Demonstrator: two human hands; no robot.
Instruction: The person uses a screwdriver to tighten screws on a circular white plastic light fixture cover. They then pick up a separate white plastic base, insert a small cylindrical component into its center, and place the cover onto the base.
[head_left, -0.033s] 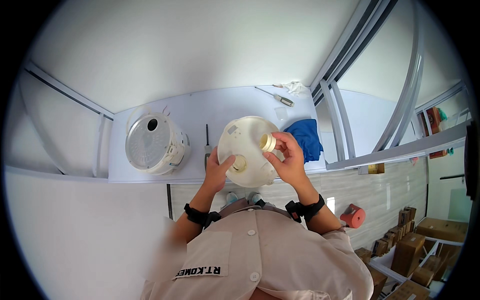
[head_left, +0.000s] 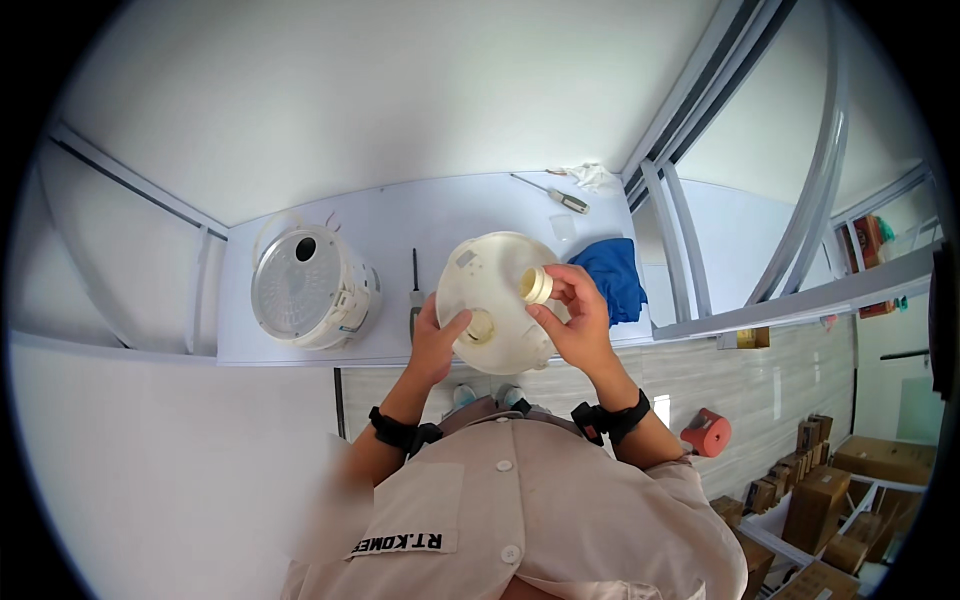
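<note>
My left hand (head_left: pixel 434 343) is closed on the left edge of a round, whitish translucent plastic cover (head_left: pixel 492 268), with the thumb lying over its face. Next to that thumb, the cover has a round opening with a yellowish collar (head_left: pixel 480 327). Pinched between the thumb and fingers of my right hand (head_left: pixel 583 320) is a short cream plastic ring (head_left: pixel 537 286), above the right part of the cover. Whether it touches the cover I cannot tell. A screwdriver (head_left: pixel 416 295) lies just left of the cover, its handle near my left hand.
A white tub-shaped appliance (head_left: pixel 303 285) with a dark hole in its top lies on the white table (head_left: pixel 390 205) at left. At right are a blue cloth (head_left: pixel 612 280), a second screwdriver (head_left: pixel 566 200) and a crumpled white tissue (head_left: pixel 592 178). White frame posts (head_left: pixel 684 240) bound the right side.
</note>
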